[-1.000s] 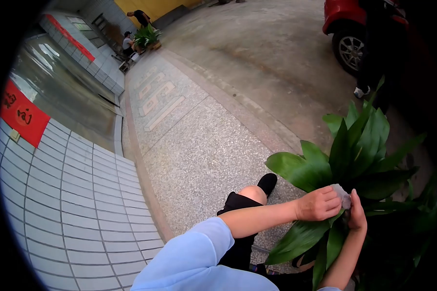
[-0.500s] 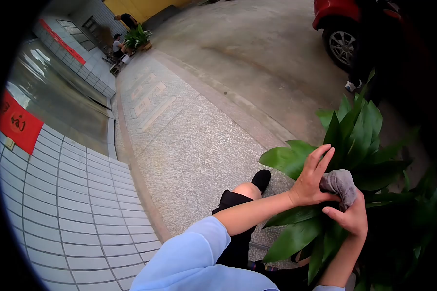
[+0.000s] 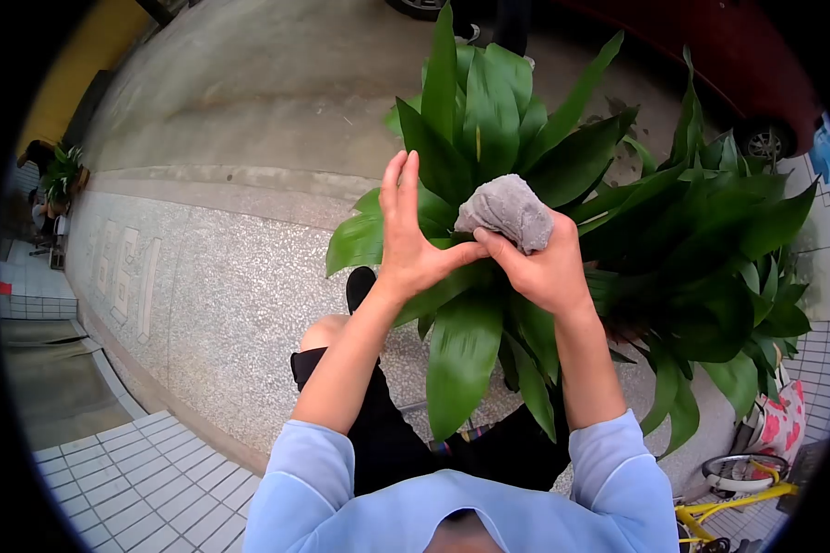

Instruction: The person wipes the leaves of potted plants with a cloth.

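Over the speckled walkway [image 3: 221,304], on the head camera feeding my remote station, I list the following.

Item: right hand [image 3: 553,272], closed on a bunched grey cloth [image 3: 507,212], thumb in front, other fingers mostly hidden behind it. Cloth located above the middle of a broad-leaved green plant [image 3: 468,369]; from here I cannot tell whether it touches a leaf.

Item: left hand [image 3: 406,263], open and holding nothing, fingers raised, thumb stretched toward the right thumb at the cloth's lower edge. Whether the thumbs touch, I cannot tell.

Item: the plant, leaves spread around both hands and out over the walkway's outer edge; darker foliage [image 3: 701,249] just to its right.

Item: black shoe [image 3: 360,288], on the walkway, left of the lower leaves.

Item: pale inlaid characters [image 3: 120,276], toward the walkway's far left end.

Item: white tiles [image 3: 148,479], along the walkway's inner edge.

Item: red vehicle [image 3: 692,55], beyond the plant, upper right.

Item: yellow bicycle frame [image 3: 729,505], partly shown, lower right.
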The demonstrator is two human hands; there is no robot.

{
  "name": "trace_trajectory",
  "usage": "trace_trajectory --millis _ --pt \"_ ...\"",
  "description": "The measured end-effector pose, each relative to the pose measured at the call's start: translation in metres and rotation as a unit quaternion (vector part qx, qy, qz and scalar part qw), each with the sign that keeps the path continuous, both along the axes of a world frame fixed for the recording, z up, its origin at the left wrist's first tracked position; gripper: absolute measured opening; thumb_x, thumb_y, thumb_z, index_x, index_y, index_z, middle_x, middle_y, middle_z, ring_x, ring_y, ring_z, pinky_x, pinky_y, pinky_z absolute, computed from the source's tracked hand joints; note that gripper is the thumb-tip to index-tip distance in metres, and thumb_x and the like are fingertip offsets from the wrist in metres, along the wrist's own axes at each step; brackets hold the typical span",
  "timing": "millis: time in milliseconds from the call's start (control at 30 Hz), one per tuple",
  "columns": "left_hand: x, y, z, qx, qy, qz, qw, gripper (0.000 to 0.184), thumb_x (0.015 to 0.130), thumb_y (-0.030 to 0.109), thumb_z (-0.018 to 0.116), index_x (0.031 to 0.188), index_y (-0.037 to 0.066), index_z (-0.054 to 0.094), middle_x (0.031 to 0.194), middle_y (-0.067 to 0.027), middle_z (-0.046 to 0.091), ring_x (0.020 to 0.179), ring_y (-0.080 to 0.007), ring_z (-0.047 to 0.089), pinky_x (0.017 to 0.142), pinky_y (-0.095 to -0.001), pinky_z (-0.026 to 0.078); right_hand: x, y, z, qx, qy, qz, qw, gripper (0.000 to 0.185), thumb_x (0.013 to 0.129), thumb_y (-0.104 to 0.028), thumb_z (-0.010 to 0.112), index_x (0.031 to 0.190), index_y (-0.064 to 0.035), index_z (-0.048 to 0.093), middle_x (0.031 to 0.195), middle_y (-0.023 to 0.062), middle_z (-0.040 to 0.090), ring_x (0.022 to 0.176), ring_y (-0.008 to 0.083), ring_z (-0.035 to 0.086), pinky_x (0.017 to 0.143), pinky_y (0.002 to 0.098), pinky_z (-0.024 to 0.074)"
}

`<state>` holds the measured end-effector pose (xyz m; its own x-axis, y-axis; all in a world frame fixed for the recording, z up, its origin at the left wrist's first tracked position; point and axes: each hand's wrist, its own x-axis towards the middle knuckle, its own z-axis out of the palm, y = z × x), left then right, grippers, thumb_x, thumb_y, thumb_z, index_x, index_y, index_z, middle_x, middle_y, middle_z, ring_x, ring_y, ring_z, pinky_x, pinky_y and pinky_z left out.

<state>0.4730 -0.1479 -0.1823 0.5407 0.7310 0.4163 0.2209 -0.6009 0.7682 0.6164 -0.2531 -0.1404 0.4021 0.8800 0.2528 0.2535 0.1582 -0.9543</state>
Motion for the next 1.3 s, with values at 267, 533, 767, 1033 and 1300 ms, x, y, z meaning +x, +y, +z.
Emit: trace_trajectory --millis 267,533,767,1033,1300 --pt "-0.001 0.053 -0.025 -0.26 -0.072 0.068 0.96 0.109 0.073 0.03 0.082 0.151 0.001 0.01 0.156 -0.0221 0.015 0.142 -0.0276 0.025 0.111 -0.0392 0.028 0.006 -0.016 0.022 -0.021 -0.128 0.125 0.984 0.027 0.067 -0.004 0.077 0.093 -0.0027 0.068 0.083 0.0118 0.065 0.073 0.0307 0.064 0.068 0.035 0.0507" --pt "0.031 0.059 -0.055 -0.244 -0.091 0.063 0.963 0.113 0.073 0.021 0.081 0.151 0.0 0.003 0.151 -0.0221 0.027 0.135 -0.0263 0.034 0.109 -0.0382 0.031 -0.024 -0.024 0.008 -0.08 -0.256 0.329 0.905 0.027 0.064 -0.011 0.078 0.084 -0.0066 0.061 0.077 0.0097 0.06 0.071 0.0343 0.061 0.059 0.042 0.0467" --pt "0.049 0.056 -0.076 -0.276 -0.097 0.1 0.951 0.065 0.076 0.02 0.079 0.13 -0.005 0.05 0.091 -0.0102 0.067 0.081 -0.0154 0.06 0.074 -0.0313 0.048 -0.016 -0.025 0.009 -0.098 -0.266 0.342 0.896 0.026 0.064 -0.013 0.077 0.08 -0.0061 0.058 0.075 0.0101 0.058 0.072 0.0348 0.06 0.059 0.044 0.0457" --pt "0.046 0.047 -0.069 -0.331 -0.148 0.12 0.924 0.035 0.094 0.032 0.062 0.091 -0.003 0.063 0.073 -0.0029 0.06 0.064 -0.0101 0.052 0.057 -0.027 0.041 -0.012 -0.027 0.017 -0.084 -0.271 0.317 0.905 0.026 0.064 -0.012 0.078 0.08 -0.0058 0.058 0.075 0.0098 0.058 0.07 0.0346 0.06 0.057 0.0426 0.0454" --pt "0.024 0.044 -0.039 -0.559 -0.243 -0.006 0.792 0.042 0.102 0.036 0.043 0.121 0.0 0.055 0.116 -0.0103 0.064 0.107 -0.0219 0.061 0.092 -0.0395 0.047 -0.013 -0.016 0.02 -0.051 -0.118 0.355 0.926 0.024 0.065 -0.01 0.076 0.081 -0.0031 0.059 0.078 0.0138 0.062 0.077 0.0367 0.061 0.067 0.0429 0.0482"
